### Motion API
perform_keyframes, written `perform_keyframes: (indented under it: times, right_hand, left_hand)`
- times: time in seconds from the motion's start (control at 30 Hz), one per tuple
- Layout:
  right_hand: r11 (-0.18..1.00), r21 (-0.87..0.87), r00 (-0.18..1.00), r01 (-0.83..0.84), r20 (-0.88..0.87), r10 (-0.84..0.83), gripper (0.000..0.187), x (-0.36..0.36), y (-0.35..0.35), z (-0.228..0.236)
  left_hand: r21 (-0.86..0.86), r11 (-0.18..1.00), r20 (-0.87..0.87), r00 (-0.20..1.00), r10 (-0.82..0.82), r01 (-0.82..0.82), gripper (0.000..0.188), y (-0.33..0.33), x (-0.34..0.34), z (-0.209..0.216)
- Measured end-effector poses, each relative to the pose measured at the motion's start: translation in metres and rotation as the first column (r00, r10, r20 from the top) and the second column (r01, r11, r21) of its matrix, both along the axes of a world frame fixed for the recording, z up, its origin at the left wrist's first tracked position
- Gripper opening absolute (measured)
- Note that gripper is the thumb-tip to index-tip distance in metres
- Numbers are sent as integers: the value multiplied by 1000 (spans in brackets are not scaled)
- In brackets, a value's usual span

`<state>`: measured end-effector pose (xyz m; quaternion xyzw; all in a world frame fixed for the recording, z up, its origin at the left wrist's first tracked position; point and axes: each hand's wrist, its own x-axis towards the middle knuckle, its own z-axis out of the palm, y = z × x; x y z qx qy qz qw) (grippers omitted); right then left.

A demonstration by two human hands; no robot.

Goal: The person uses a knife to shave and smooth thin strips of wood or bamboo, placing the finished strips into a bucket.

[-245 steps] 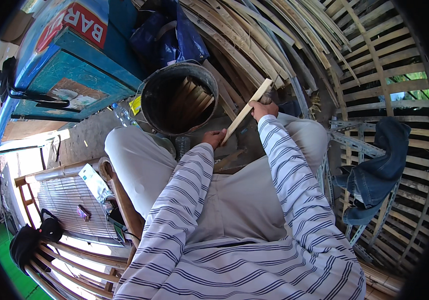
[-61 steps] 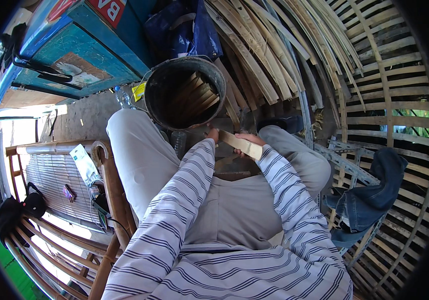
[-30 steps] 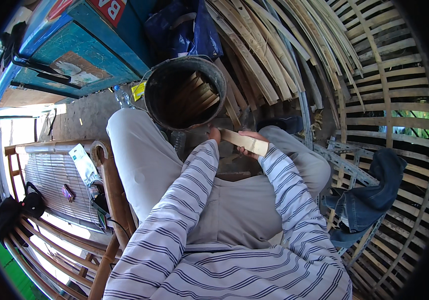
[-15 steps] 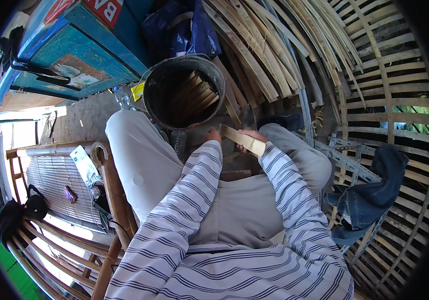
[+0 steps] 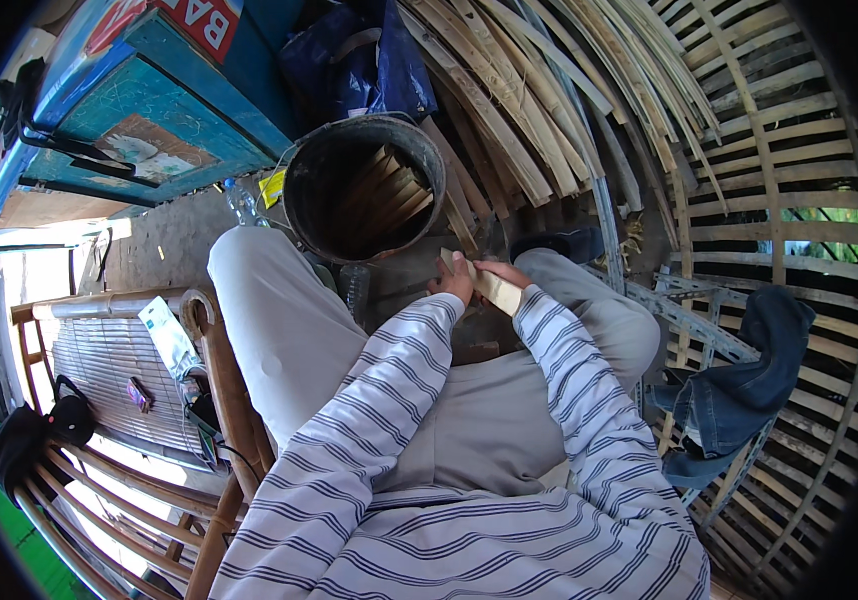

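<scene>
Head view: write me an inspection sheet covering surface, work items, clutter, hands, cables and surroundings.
Surface: grey floor, partly hidden by the legs.
Work items: pale wooden strip in hand; dark bucket ahead, wooden pieces inside.
Clutter: clear plastic bottle left of the bucket; phone-like object on bamboo bench.
Hands: left hand and right hand both on the pale wooden strip.
Cables: thin dark cord beside the bench.
Surroundings: blue cabinet, stacked long strips, slatted wall, jeans on metal frame.
</scene>
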<state>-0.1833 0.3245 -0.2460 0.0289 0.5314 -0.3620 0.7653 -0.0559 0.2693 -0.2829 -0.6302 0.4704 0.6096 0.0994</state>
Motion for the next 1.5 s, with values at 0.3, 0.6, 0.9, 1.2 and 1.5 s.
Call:
perform_keyframes:
  times: [0.3, 0.6, 0.9, 1.2, 1.5]
  right_hand:
    - [999, -21, 997, -28, -67, 26, 43, 2, -14, 32]
    - [983, -71, 979, 170, -106, -177, 42, -6, -23, 74]
    - [976, -123, 925, 182, -316, -212, 46, -7, -26, 103]
    - [930, -220, 722, 295, -587, -368, 42, 4, -30, 71]
    - [950, -270, 711, 155, -638, -297, 47, 4, -46, 100]
  left_hand:
    - [-514, 853, -121, 976, -181, 94, 25, -45, 58, 130]
    - [-95, 989, -190, 977, 98, -118, 31, -64, 69, 125]
    - [-458, 857, 44, 969, -245, 238, 62, -56, 51, 158]
    - [-222, 937, -418, 842, -340, 269, 83, -16, 35, 165]
    - [354, 924, -655, 743, 136, 143, 58, -78, 74, 169]
